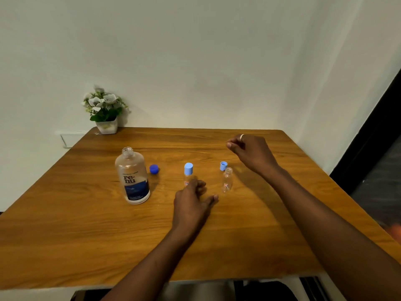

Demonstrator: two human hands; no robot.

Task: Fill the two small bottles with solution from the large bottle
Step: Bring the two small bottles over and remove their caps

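The large clear solution bottle (132,175) stands uncapped on the left of the wooden table (86,224), its dark blue cap (153,169) lying just to its right. A small bottle with a light blue cap (188,172) stands mid-table; my left hand (192,199) is right in front of it, fingers curled by its base, hiding the lower part. A second small bottle (227,179) stands open to the right, its light blue cap (223,165) just behind it. My right hand (251,152) hovers above and behind that cap, fingers loosely curled, empty.
A white pot of artificial flowers (105,110) sits at the table's far left corner against the wall. A dark doorway runs down the right side. The table's near edge lies close to my body.
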